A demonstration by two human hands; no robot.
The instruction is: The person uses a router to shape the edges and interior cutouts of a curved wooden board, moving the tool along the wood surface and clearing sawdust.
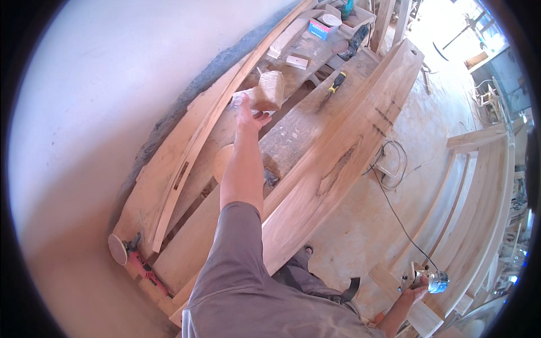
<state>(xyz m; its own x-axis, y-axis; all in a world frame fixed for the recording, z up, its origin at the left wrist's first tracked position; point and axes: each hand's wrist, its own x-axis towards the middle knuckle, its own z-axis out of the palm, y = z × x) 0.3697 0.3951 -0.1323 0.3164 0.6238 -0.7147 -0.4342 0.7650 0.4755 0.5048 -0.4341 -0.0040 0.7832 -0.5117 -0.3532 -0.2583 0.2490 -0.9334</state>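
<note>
My left hand (252, 117) reaches out over the workbench, thumb and fingers apart, at the near end of a rough-cut wooden block (270, 92). Whether the fingertips touch the block cannot be made out. Low on the right, my right hand (416, 291) is wrapped round a small corded trim router (436, 281) with a blue motor end and a metal base. Between my two arms runs a long, wide wooden plank (349, 155) with dark grain marks. A yellow-and-black handled tool (337, 83) lies on the boards beside it.
A red power sander (147, 273) with a round pad lies at the near left. A blue-and-pink box (320, 29) and a small wood block (296, 62) sit farther back. The black cord (397, 209) trails over the floor. More long planks (470, 208) stand at right.
</note>
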